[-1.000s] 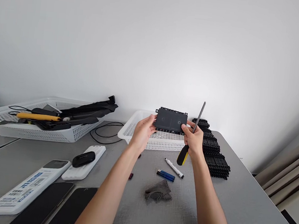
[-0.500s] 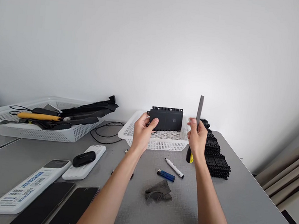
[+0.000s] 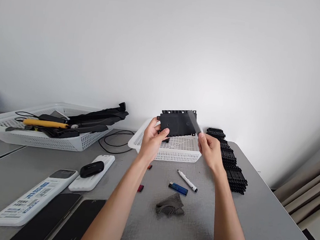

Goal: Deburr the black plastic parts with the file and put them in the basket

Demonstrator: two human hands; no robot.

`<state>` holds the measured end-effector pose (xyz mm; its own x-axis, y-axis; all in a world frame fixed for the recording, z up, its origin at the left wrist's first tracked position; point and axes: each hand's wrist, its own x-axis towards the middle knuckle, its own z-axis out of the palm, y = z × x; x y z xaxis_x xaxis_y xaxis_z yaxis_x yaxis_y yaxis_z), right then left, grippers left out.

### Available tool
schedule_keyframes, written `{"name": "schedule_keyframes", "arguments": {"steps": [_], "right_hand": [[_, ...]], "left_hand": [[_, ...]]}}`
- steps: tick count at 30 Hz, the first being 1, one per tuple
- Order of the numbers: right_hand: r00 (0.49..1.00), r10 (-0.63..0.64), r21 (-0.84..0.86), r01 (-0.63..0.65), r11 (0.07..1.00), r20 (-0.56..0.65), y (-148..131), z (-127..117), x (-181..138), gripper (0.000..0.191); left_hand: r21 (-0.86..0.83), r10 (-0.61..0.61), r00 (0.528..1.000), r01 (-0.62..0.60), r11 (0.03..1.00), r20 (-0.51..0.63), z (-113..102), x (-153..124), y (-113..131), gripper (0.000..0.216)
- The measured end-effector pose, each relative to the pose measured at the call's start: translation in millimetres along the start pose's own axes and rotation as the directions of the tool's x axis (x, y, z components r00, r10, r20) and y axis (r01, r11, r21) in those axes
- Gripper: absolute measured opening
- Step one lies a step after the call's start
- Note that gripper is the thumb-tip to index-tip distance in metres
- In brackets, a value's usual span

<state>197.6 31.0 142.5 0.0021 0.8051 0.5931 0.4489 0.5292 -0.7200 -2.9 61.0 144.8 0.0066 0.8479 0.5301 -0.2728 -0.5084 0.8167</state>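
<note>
My left hand (image 3: 152,139) is closed on the left end of a flat black plastic part (image 3: 177,124), thumb on its face. The part has a notched upper edge and small round marks, and is held up tilted over a white perforated basket (image 3: 170,154). My right hand (image 3: 210,148) grips a flat grey file (image 3: 194,121), whose slightly blurred blade slants up and left across the part's right end. Whether the blade touches the part I cannot tell. The file's handle is hidden by the hand.
Stacks of black plastic parts (image 3: 235,178) stand right of the basket. In front lie a marker (image 3: 187,180), a blue lighter (image 3: 178,188) and a grey cloth (image 3: 170,205). At left are a tool-filled basket (image 3: 39,141), power banks (image 3: 35,198) and phones (image 3: 47,217).
My right hand has turned the file from upright to slanting left, bringing its blade over the part's right end. The black part has tilted slightly in my left hand.
</note>
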Motion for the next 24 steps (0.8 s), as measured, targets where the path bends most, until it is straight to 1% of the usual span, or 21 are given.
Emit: {"name": "schedule_keyframes", "arguments": {"steps": [2,4,7,11,15,18,24], "right_hand": [[0.995,-0.051,-0.116,0.060,0.991,0.081,-1.6,1.3,-0.3,0.054],[0.987,-0.071,-0.201,0.098,0.975,0.141,-2.4,3.0,-0.6,0.053],[0.977,-0.077,-0.255,0.127,0.958,0.199,-2.1,6.3,-0.9,0.053],[0.976,-0.077,-0.294,0.136,0.946,0.202,-0.2,10.8,-0.6,0.053],[0.982,-0.070,-0.345,0.128,0.930,0.175,2.2,13.7,0.1,0.053],[0.985,-0.064,-0.354,0.118,0.928,0.161,2.3,15.0,0.3,0.052],[0.985,-0.067,-0.354,0.121,0.928,0.162,0.6,17.6,-0.5,0.050]], "left_hand": [[-0.025,-0.007,1.000,0.007,1.000,0.008,1.8,-0.7,2.3,0.049],[-0.058,-0.019,1.000,0.021,0.998,0.019,3.7,-1.8,5.1,0.048],[-0.084,-0.035,0.998,0.039,0.996,0.050,5.1,-3.2,8.1,0.046],[-0.043,-0.038,0.995,0.042,0.998,0.094,3.3,-3.4,7.0,0.043],[-0.039,-0.023,0.993,0.028,0.999,0.113,2.0,-3.4,3.6,0.038],[-0.022,-0.002,0.996,0.004,1.000,0.091,2.9,-3.4,0.9,0.037],[0.037,0.061,0.997,-0.062,0.997,0.042,1.6,-1.3,-5.7,0.046]]}}
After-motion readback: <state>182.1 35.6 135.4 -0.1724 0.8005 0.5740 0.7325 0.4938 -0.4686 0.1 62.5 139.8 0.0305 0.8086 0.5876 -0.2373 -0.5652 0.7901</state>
